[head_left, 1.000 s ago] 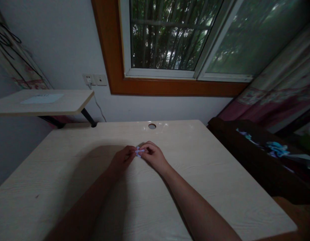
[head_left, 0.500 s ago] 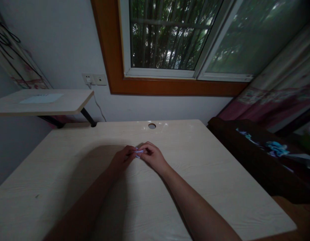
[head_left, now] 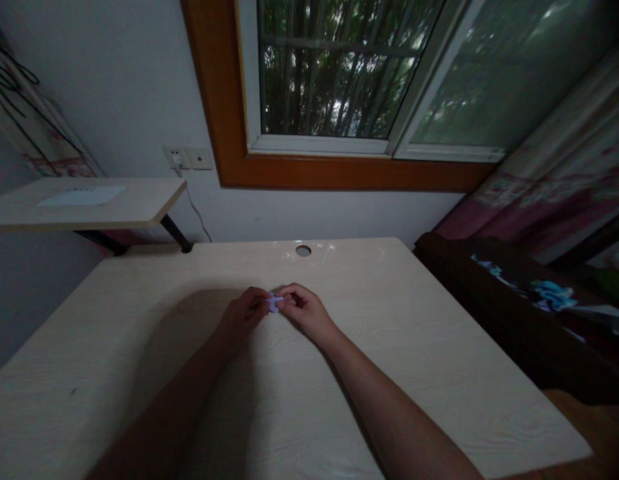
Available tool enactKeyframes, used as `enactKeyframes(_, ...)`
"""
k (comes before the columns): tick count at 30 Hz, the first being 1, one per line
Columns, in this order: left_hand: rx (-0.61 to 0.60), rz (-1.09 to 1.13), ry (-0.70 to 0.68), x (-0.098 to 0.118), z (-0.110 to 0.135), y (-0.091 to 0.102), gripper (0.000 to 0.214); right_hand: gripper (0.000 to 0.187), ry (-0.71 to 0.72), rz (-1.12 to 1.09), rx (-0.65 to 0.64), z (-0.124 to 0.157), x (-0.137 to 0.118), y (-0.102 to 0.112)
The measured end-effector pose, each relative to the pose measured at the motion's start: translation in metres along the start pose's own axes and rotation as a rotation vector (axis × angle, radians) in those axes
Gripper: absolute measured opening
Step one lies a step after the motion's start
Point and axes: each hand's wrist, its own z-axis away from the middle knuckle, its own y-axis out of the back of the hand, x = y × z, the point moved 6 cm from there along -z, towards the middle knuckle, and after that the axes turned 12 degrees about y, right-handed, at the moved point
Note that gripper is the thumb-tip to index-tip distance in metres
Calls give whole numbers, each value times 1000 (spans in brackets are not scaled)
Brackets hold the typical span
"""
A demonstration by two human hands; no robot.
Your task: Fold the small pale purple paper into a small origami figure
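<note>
**Left hand and right hand are sharing one small pale piece**

The wide, light wood-grain surface is filling most of the lower view and running up toward the wall beneath a window; standing there, it is probably catching the daylight, though the scene is looking dim. To the right, a curtain is hanging beside the window, and dark furniture is sitting just past the surface's edge, carrying a crumpled blue bundle whose nature I cannot tell. At the far left, a raised shelf is standing on black legs, presumably so that the area beneath is staying usable; a sheet is lying flat on it.

Both hands are meeting over the middle of the surface, the forearms reaching in from the near side, likely because this spot is giving each arm equal room. A round hole is showing near the far edge, beyond the hands.

The small pale piece is sitting between the hands, its lobed outline showing in the gap. The fingers of each hand are gripping it from opposite sides with the thumb and fingertips, a pinch that is probably suiting something so little. Whether it is touching the surface, I cannot tell.
</note>
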Motion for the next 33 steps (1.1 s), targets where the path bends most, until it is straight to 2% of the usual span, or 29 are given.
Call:
enactKeyframes(8,5,-43,-25,4,1,0,17,10,90,115,-16,-3,-13,2)
enactKeyframes(17,12,-27,-2,1,0,1,17,11,124,160,-32,-4,-18,1)
enactKeyframes(25,-13,-82,-48,2,1,-1,18,8,188,264,-39,-5,-24,1)
enactKeyframes(33,-5,-98,-30,6,3,0,21,6,184,272,-36,-5,-26,1)
